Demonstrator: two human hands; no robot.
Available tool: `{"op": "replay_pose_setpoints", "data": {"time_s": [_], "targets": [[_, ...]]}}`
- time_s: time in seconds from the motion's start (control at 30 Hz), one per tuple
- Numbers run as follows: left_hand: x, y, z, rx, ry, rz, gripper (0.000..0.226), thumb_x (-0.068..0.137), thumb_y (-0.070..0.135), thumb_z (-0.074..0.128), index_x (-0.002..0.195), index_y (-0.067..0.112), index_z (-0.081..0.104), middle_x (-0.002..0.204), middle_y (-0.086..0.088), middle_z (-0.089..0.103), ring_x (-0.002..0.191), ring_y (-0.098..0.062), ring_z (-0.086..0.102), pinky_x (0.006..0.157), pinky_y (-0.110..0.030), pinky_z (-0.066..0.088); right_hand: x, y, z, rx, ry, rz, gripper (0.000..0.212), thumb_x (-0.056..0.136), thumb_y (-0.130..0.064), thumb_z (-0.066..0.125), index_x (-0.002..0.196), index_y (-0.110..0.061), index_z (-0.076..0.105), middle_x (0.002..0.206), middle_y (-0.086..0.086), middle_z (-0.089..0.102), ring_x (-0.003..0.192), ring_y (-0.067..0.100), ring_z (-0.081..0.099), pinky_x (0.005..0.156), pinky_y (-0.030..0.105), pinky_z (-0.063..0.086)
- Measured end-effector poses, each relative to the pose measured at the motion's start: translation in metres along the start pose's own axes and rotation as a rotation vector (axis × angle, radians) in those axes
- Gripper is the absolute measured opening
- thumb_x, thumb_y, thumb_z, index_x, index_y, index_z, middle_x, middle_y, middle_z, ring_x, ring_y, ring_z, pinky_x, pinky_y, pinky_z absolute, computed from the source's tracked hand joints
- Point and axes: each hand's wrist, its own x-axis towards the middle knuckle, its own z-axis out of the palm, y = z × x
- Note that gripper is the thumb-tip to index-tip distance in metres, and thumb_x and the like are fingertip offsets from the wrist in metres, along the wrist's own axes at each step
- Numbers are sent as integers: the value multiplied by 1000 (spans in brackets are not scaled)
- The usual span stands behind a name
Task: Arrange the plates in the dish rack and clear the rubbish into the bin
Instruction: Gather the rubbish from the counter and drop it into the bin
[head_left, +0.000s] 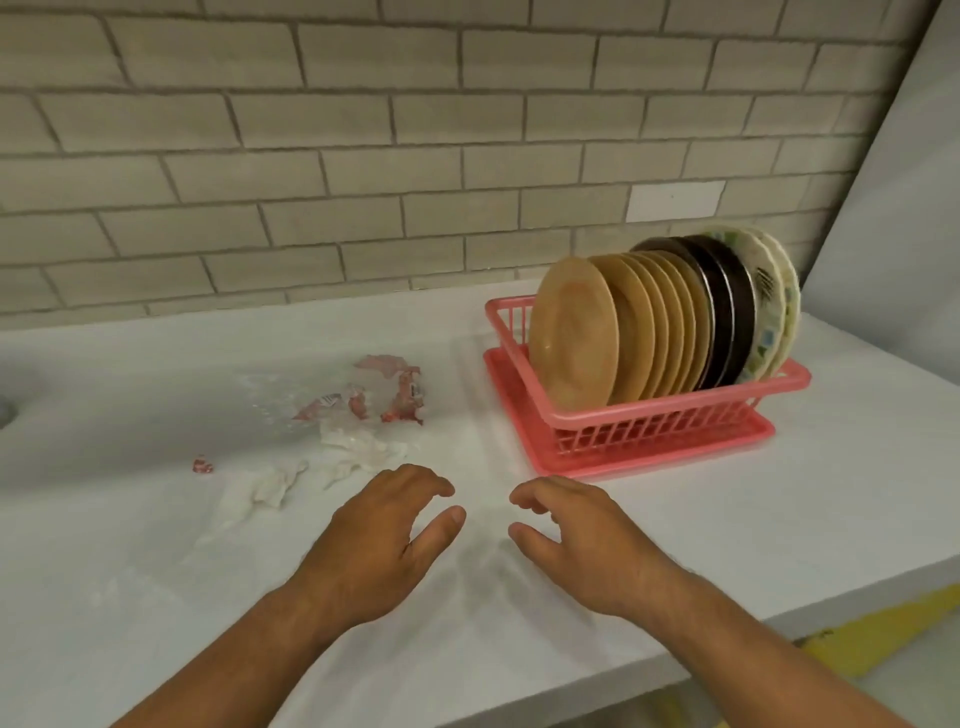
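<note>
A pink dish rack (670, 415) on its pink tray stands at the right of the white counter. Several tan plates (574, 332) stand upright in it, with dark plates (724, 306) and patterned white plates (774, 306) behind them. Rubbish lies left of the rack: torn red and clear wrappers (387, 395), crumpled white tissue (358, 447), more tissue (270, 486) and a small red scrap (202, 465). My left hand (384, 540) and my right hand (587, 535) hover over the counter in front of the rack and the rubbish, palms down, fingers loosely curled, holding nothing.
A grey brick wall (363, 156) backs the white counter (519, 623). The edge of a sink (6, 410) shows at the far left. The counter's front edge runs diagonally at the lower right, with floor and a yellow strip (883, 623) below it.
</note>
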Motion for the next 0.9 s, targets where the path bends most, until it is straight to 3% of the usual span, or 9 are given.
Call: {"op": "replay_pose_setpoints", "data": {"time_s": [0.2, 0.37, 0.5, 0.57, 0.63, 0.7, 0.77, 0.83, 0.9], "targets": [[-8, -80, -28, -8, 25, -32, 38, 91, 58, 34, 118, 38, 53, 117, 29, 47, 110, 7, 40, 91, -15, 34, 61, -61, 43, 10, -46, -52, 24, 92, -42, 52, 111, -29, 60, 104, -15, 61, 92, 1, 55, 84, 22, 48], [-9, -130, -58, 18, 100, -86, 24, 92, 37, 48, 113, 30, 58, 114, 21, 53, 105, 1, 46, 86, -19, 39, 82, -104, 87, -56, -174, -133, 25, 95, -37, 46, 113, -28, 60, 106, -11, 62, 96, 8, 56, 86, 24, 46], [-12, -155, -71, 30, 113, -104, 22, 91, 37, 48, 110, 31, 59, 109, 25, 51, 100, 4, 44, 84, -18, 36, 99, -107, 90, -87, 30, -143, 20, 95, -32, 46, 99, -26, 65, 93, -11, 63, 86, 7, 53, 79, 21, 42], [-13, -162, -72, 31, 119, -113, 20, 92, 37, 49, 108, 33, 59, 107, 28, 48, 101, 3, 46, 86, -17, 31, 114, -95, 86, -100, 185, -79, 21, 95, -33, 48, 103, -24, 65, 102, -9, 62, 96, 9, 52, 84, 21, 40], [-12, -166, -73, 24, 133, -131, 19, 92, 37, 50, 108, 33, 59, 107, 28, 48, 97, 1, 48, 88, -16, 25, 133, -79, 84, -86, 179, 82, 33, 94, -41, 49, 121, -23, 58, 125, -6, 54, 118, 14, 45, 97, 22, 36], [-13, -169, -72, 12, 138, -138, 19, 92, 36, 52, 108, 33, 60, 108, 27, 50, 92, 0, 48, 87, -16, 28, 146, -66, 89, -74, -25, 249, 64, 90, -59, 47, 143, -26, 35, 150, -3, 32, 138, 17, 27, 112, 32, 25], [-16, -171, -71, 2, 131, -138, 20, 91, 36, 52, 109, 33, 60, 110, 26, 50, 94, 2, 46, 82, -15, 33, 148, -55, 105, -210, -201, 278, 84, 84, -75, 35, 151, -31, 11, 159, 2, 14, 146, 22, 10, 119, 44, 10], [-20, -175, -69, -10, 124, -143, 21, 91, 38, 52, 111, 34, 59, 110, 27, 49, 93, 2, 45, 77, -10, 33, 145, -47, 122, -339, -203, 248, 79, 88, -72, 22, 152, -31, 1, 160, 5, 9, 147, 24, 3, 119, 44, 0], [-23, -178, -68, -19, 130, -155, 22, 91, 38, 52, 111, 33, 59, 109, 28, 49, 88, 1, 46, 74, -7, 32, 144, -43, 128, -373, -128, 222, 66, 97, -58, 18, 153, -27, 4, 157, 6, 19, 145, 24, 12, 118, 40, 1]]}}
